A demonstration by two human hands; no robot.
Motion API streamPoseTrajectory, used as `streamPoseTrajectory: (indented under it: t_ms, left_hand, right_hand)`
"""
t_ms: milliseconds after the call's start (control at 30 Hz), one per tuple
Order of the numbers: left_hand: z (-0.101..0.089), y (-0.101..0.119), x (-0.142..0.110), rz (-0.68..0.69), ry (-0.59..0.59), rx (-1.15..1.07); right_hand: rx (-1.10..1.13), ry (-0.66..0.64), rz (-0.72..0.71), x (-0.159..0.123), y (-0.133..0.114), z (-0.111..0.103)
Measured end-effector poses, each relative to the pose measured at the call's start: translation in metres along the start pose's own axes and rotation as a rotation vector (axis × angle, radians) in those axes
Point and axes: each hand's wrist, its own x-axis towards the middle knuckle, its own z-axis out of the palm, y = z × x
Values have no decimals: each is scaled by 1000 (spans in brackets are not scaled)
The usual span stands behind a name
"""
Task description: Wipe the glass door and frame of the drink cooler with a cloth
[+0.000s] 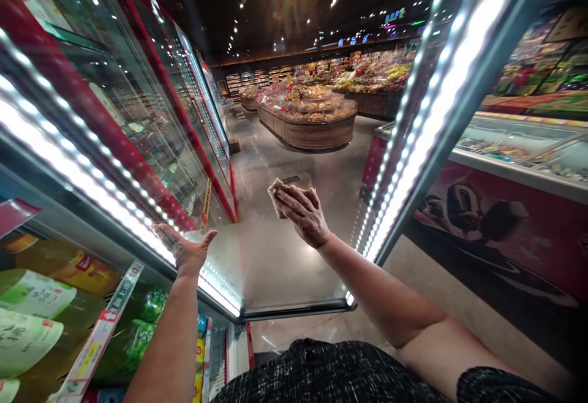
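Observation:
My right hand (301,210) presses a folded, pale brown cloth (278,202) against the glass door (271,262) of a drinks cooler. The fingers lie over the cloth, which sticks out past them on the left. My left hand (186,250) is at the door's left edge, by the bright LED strip (138,213). Its thumb and fingers are spread, with nothing in them. Whether the left fingertips touch the frame I cannot tell. The door stands swung open, with a second LED strip (408,139) down its right side.
Cooler shelves with large drink bottles (34,293) and a price rail (101,329) are at lower left. Red-framed cooler doors (184,121) run along the left. Behind the glass stands a wooden display island (307,130). On the right is a chest freezer (505,207).

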Motion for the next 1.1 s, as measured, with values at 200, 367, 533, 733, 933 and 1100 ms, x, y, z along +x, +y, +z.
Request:
streamPoseTrajectory:
  t_ms: [200, 367, 533, 733, 933, 1100]
  left_hand:
    - [-1, 4, -3, 22, -19, 7]
    - [-3, 11, -4, 13, -62, 98]
    - [-1, 14, -2, -45, -101, 104]
    - [8, 15, -3, -139, -114, 14]
    - [8, 23, -7, -150, -127, -54]
    - [9, 24, -7, -155, -139, -61]
  right_hand:
    - [-56, 33, -96, -12, 7, -3]
    - [-63, 30, -14, -4, 21, -4]
    - [-42, -2, 51, -27, 24, 10]
    - [-19, -107, 62, -24, 37, 6]
    - [-53, -130, 94, -17, 48, 2]
    - [-94, 12, 7, -25, 55, 4]
